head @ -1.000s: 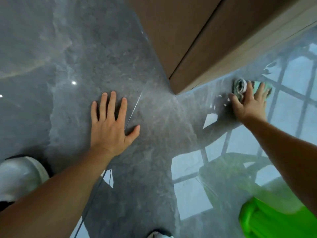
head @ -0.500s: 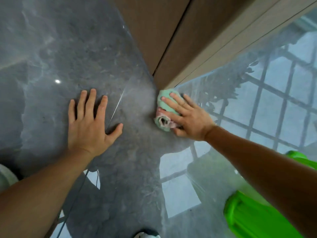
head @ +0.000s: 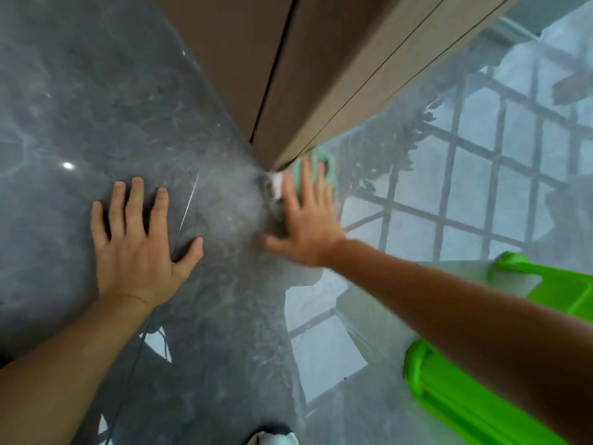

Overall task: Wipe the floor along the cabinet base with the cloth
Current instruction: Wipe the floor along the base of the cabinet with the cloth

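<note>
A green and pink cloth (head: 322, 160) lies bunched on the glossy grey floor (head: 224, 316), right against the corner of the brown cabinet base (head: 288, 130). My right hand (head: 305, 220) presses flat on the cloth with fingers spread, blurred by motion, and covers most of it. My left hand (head: 138, 248) rests flat on the floor to the left, fingers apart, holding nothing, about a hand's width from the cloth.
A bright green plastic object (head: 475, 396) stands on the floor at the lower right, under my right forearm. The floor reflects a window grid on the right. A white shoe tip (head: 272, 440) shows at the bottom edge. A thin floor joint (head: 186, 213) runs beside my left hand.
My right hand slid the cloth left along the cabinet base to its corner, then turned so its fingers point toward the cabinet. My left hand stayed planted.
</note>
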{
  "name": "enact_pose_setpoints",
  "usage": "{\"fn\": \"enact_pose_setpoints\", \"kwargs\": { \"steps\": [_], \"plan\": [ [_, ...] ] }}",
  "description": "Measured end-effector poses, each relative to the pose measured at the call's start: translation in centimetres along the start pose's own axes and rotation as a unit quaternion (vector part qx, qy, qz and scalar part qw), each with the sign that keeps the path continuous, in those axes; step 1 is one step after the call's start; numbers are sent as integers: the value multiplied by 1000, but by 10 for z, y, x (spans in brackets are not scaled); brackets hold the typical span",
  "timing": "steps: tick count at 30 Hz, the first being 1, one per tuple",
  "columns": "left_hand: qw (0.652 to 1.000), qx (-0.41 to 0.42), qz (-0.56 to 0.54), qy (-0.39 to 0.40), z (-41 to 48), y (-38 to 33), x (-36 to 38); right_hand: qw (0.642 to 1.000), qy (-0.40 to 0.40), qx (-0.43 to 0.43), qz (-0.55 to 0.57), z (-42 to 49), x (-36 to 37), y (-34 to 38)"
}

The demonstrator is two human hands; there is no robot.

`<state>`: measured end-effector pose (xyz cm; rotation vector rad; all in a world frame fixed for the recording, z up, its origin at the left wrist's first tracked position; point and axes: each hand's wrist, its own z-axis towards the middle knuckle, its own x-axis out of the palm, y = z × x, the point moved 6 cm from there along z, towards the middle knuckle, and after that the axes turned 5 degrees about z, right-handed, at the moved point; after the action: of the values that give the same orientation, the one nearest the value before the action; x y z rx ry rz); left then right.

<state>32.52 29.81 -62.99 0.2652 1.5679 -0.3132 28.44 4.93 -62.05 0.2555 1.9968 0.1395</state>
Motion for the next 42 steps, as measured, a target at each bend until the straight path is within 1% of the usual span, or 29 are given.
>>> {"fn": "enact_pose_setpoints", "kwargs": {
  "steps": [2,4,7,8,9,10,11,12,13,14,15,16,17,18,20,21,23,25,28,31,34,38,40,42],
  "plan": [
    [1000,-2,-3,3,-1,0,0,996,-6,-85,-13,-19,22,39],
    [1000,-4,-3,-1,-1,1,0,988,-11,-153,-28,-21,21,37],
    [1000,1,-7,-1,-1,1,3,958,30,-261,-115,-10,-4,-15],
    [1000,1,-6,-1,-1,1,4,952,38,-271,-138,-5,-16,-42],
    [1000,2,-3,-3,-2,1,4,953,43,-255,-160,1,-29,-70],
    [1000,3,-1,-6,-3,1,4,960,44,-215,-171,6,-41,-98],
    [1000,4,-1,-8,-2,1,4,974,31,-155,-160,12,-52,-125],
    [1000,5,-2,-8,-2,1,5,990,3,-71,-121,17,-64,-151],
    [1000,5,-4,-8,-2,1,6,998,-29,47,-44,20,-74,-174],
    [1000,5,-4,-8,-2,1,7,980,-59,184,53,19,-80,-194],
    [1000,4,-4,-11,-2,1,7,942,-81,297,135,17,-82,-203],
    [1000,4,-2,-14,-2,1,6,910,-88,361,182,16,-79,-199],
    [1000,3,0,-17,-1,0,5,906,-81,372,188,16,-73,-183],
    [1000,3,1,-17,-1,0,5,921,-72,340,175,15,-64,-160],
    [1000,1,2,-9,-1,0,4,969,-60,197,137,3,-40,-94],
    [1000,-1,2,-3,-1,0,4,984,-51,123,118,-8,-25,-56],
    [1000,-3,2,6,0,1,4,996,-34,8,87,-30,3,10],
    [1000,-1,5,10,0,1,4,995,-33,-56,76,-34,20,53],
    [1000,-1,14,17,0,1,6,993,-32,-93,64,-17,20,72],
    [999,6,20,26,0,2,6,990,-23,-135,25,29,3,80],
    [1000,3,8,30,0,1,4,992,-28,-126,-14,106,-25,103],
    [1000,-4,-15,8,1,3,2,993,-29,-111,-34,211,-66,143],
    [1000,-3,-18,6,-1,4,3,993,-25,-109,-34,240,-80,156],
    [1000,-2,-22,4,1,4,4,991,-52,-109,-49,251,-83,161]
  ]
}}
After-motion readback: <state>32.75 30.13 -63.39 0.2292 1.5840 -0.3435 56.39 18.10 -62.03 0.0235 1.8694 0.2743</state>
